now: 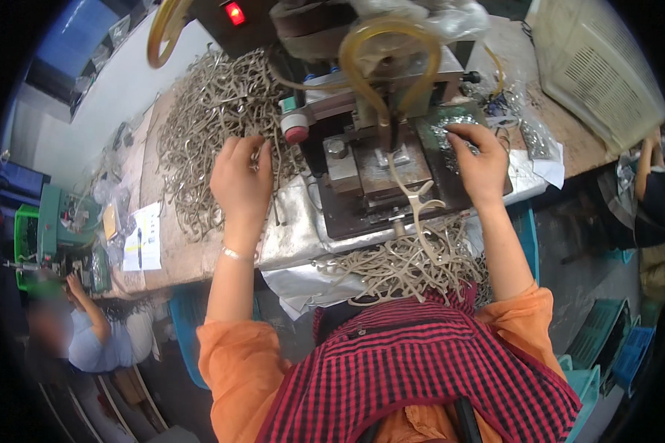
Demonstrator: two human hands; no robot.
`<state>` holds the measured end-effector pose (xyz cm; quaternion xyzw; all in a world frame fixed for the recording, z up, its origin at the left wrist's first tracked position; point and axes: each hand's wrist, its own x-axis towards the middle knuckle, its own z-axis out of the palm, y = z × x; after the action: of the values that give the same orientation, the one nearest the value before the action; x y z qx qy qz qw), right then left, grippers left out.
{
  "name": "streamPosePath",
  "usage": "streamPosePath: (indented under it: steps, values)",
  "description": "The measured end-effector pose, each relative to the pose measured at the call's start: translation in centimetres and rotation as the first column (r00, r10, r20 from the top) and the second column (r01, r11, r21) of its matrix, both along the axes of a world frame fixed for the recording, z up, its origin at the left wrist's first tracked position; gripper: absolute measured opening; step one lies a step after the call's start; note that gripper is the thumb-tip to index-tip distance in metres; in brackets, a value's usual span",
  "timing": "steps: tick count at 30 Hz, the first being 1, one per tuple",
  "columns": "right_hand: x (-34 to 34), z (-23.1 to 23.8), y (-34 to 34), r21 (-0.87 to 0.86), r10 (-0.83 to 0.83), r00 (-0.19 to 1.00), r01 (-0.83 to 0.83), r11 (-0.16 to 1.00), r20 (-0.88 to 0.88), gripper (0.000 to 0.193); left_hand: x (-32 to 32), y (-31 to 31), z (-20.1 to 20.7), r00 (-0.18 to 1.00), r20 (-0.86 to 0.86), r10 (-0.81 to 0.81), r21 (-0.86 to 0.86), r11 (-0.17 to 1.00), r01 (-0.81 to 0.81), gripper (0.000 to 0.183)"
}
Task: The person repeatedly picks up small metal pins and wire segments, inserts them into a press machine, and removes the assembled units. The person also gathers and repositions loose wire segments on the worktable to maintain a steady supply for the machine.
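At ten o'clock, left hand [241,179]; at two, right hand [482,164]; both half-curled, can't tell what's held; a bump could spill shiny bits [443,150].

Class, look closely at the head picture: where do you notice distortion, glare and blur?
In the head view, the corners go black and the cream crate near the right rim looks bowed; in the head view, the silver foil shows bright glare; in the head view, the co-worker's head at far left is blurred out.
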<state>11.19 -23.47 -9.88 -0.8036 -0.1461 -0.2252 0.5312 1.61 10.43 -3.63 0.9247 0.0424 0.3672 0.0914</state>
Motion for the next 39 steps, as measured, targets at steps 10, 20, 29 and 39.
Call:
streamPosePath:
  steps: [10,20,29,39]
  values:
    - [-4.3,-1.4,-5.6,-0.216,-0.262,0.960,0.277,0.936,0.098,0.012,1.7,3.8,-6.9,0.995,0.013,0.100,-0.438,0.895,-0.084,0.025]
    - [-2.7,7.0,3.1,0.280,0.359,0.926,-0.316,0.906,-0.117,0.033,-0.2,2.0,-5.4,0.973,-0.115,-0.200,-0.979,0.189,-0.077,0.031]
    - [-3.3,5.8,5.3,0.455,0.442,0.877,-0.321,0.830,-0.187,0.052,-3.0,-0.6,-6.3,0.964,0.112,-0.242,-0.991,0.047,0.126,0.028]
    - [-6.5,9.2,5.7,0.460,0.457,0.876,-0.347,0.817,-0.151,0.056,-4.8,-7.5,4.3,0.491,0.643,-0.587,-0.263,0.433,0.862,0.018]
